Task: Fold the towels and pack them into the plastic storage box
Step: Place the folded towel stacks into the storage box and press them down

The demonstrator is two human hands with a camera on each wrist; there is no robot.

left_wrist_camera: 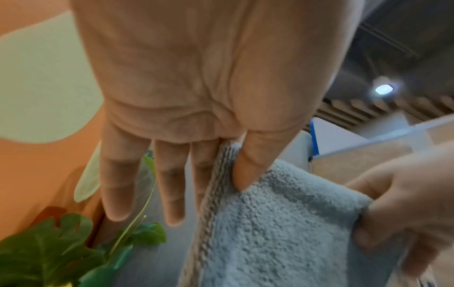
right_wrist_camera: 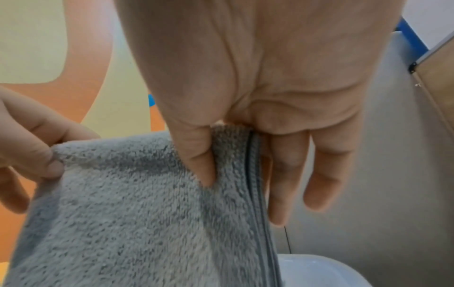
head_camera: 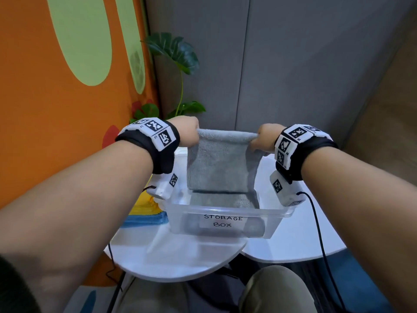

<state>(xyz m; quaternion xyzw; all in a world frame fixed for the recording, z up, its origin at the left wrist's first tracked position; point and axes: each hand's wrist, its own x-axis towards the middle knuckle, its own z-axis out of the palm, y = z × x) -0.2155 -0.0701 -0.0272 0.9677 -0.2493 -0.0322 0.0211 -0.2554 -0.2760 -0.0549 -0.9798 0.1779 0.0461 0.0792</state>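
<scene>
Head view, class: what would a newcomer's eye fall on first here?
A grey towel hangs stretched between the left hand and right hand, each pinching a top corner. Right below stands the clear storage box with its handwritten label, on a white table.

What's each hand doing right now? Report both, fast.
Left hand: pinching the grey towel at its top left corner.
Right hand: pinching the same towel's top right corner.

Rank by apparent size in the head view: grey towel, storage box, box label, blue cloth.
1. storage box, widest footprint.
2. grey towel, held above the box by the left hand and right hand; nearer the camera, so the gap is unsure.
3/4. label and blue cloth look alike; cloth partly hidden.
</scene>
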